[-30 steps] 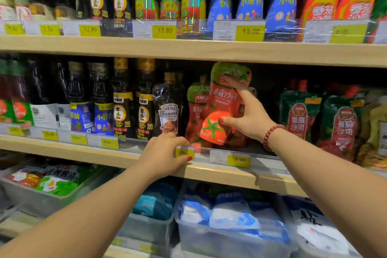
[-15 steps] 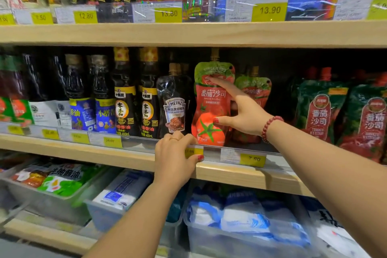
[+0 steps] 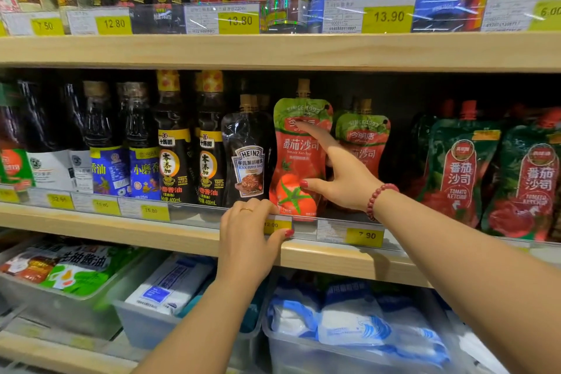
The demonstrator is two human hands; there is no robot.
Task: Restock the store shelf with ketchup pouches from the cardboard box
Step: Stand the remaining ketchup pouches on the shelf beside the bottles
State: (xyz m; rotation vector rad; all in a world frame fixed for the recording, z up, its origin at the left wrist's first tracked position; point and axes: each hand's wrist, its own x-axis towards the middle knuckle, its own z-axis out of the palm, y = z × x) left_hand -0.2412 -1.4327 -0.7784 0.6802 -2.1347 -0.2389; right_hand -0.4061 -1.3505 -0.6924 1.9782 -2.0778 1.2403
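The right hand point(image 3: 344, 181) touches the front pouch point(image 3: 296, 161), fingers point(image 3: 315, 136) straight; the left hand point(image 3: 246, 240) grips the rail point(image 3: 306, 229). Two red pouches point(image 3: 364, 140), gap rightward.

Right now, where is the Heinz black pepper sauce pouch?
Head view, middle shelf, centre-left: the Heinz pouch stands between a sesame oil bottle and the red ketchup pouch, above the left hand gripping the price rail.

"HEINZ" on dark pouch point(image 3: 249, 158); "SINCE 1993" on ketchup pouch point(image 3: 299, 158) right of it; "7.90" on price tag point(image 3: 364, 235) below-right.
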